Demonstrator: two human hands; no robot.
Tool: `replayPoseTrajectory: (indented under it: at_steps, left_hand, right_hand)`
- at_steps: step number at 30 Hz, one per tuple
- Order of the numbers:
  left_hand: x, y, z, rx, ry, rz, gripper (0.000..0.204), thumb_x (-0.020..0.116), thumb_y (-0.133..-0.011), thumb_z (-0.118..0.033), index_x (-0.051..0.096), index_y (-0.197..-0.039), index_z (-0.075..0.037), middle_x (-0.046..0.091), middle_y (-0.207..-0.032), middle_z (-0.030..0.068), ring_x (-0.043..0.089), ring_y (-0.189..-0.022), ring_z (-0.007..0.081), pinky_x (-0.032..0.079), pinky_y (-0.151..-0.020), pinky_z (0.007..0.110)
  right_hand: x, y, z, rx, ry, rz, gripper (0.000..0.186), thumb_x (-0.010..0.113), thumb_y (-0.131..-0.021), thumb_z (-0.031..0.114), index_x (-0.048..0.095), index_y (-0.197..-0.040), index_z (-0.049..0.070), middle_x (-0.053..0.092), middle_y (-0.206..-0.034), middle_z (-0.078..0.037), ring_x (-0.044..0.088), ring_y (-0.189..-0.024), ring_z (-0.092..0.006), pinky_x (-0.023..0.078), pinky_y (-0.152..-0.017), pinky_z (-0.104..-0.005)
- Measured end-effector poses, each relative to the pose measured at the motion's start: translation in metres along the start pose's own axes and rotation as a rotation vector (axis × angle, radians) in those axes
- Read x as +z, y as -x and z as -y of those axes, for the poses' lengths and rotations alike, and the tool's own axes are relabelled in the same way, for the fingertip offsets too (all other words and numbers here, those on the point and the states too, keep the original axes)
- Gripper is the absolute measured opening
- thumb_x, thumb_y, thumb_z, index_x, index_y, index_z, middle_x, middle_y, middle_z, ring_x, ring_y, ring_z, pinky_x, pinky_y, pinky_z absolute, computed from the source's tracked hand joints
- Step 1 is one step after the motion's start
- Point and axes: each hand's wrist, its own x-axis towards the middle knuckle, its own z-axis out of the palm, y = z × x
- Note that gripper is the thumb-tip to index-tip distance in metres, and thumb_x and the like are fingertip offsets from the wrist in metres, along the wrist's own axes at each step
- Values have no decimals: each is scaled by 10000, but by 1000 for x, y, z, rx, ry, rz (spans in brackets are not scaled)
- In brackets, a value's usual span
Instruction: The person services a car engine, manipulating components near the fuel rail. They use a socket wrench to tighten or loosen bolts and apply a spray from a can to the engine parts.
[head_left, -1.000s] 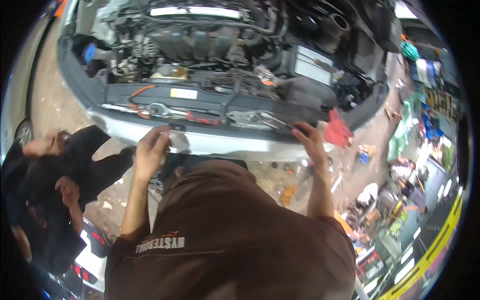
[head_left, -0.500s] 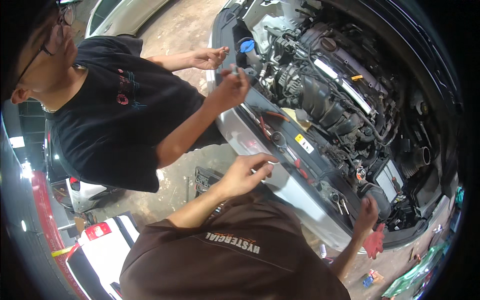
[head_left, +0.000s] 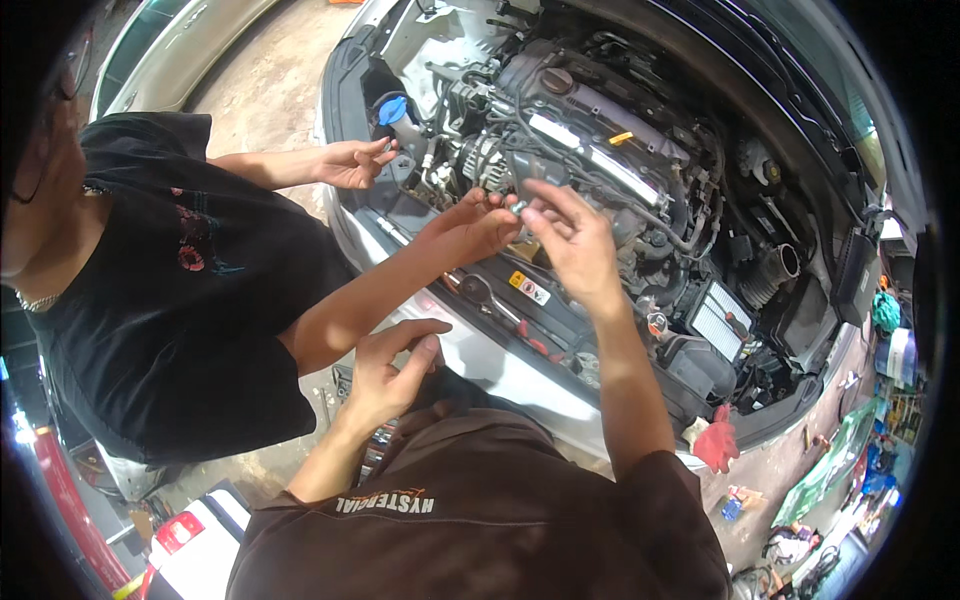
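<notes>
My right hand [head_left: 573, 245] reaches over the engine bay and pinches a small silvery metal piece [head_left: 517, 208] at the fingertips of a co-worker's right hand [head_left: 470, 225], which also touches it. My left hand [head_left: 392, 368] hovers low by the white front bumper [head_left: 488, 362], fingers loosely bent and apart, with nothing visible in it. The co-worker's other hand [head_left: 355, 164] is raised near the blue reservoir cap [head_left: 392, 110]; whether it holds something is unclear. A ratchet-like tool [head_left: 476, 290] rests on the car's front panel.
The co-worker [head_left: 170, 330] in a black shirt stands at my left. A red glove [head_left: 714, 440] hangs at the front edge beside an air filter [head_left: 716, 320]. Another car [head_left: 185, 65] is at upper left, a white part with a red lamp [head_left: 200, 535] at lower left, and cluttered items [head_left: 880, 440] at right.
The view has swung toward the co-worker. My right hand has risen from the front edge to the co-worker's fingers and met the small piece; my left hand stays low by the bumper.
</notes>
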Motion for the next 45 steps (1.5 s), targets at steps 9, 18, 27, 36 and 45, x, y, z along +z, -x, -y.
replayPoseTrajectory:
  at_steps: [9,18,27,36,45]
  left_hand:
    - [-2,-86,-18,238,-279,-439,190,690,-996,-97,750,-1144,6,733,-836,126,699,-734,217,532,-651,341]
    - [4,-225,-6,-11,-535,-590,351,738,-981,-399,728,-947,-50,753,-847,158,740,-796,361,561,-702,474]
    - [35,-243,-31,-86,-525,-637,342,758,-997,-274,731,-1207,-6,765,-820,108,683,-696,112,528,-617,303]
    - [58,-243,-56,255,-441,-756,272,676,-1066,-180,741,-1221,34,748,-941,48,637,-855,115,531,-817,275]
    - [122,-332,-23,64,145,-283,221,768,-997,-127,781,-1147,34,747,-945,28,625,-846,58,485,-754,207]
  right_hand:
    - [-1,-5,-10,-100,-277,-105,141,661,-1052,92,712,-1096,-31,728,-1038,-100,720,-878,-188,608,-777,-332]
    - [-83,0,-60,207,-571,-346,209,644,-1053,97,689,-1186,-57,705,-963,-106,672,-764,-168,589,-719,-324]
    - [-198,-26,-147,401,-189,-584,220,718,-984,83,708,-1163,-44,725,-872,-64,671,-701,-117,501,-612,-257]
    - [-225,-97,-173,406,54,-224,262,729,-965,112,732,-1168,-53,771,-958,-105,718,-817,-154,583,-771,-299]
    - [-217,-144,-190,147,954,138,237,688,-899,142,760,-1043,-32,752,-998,-266,733,-970,-428,574,-944,-486]
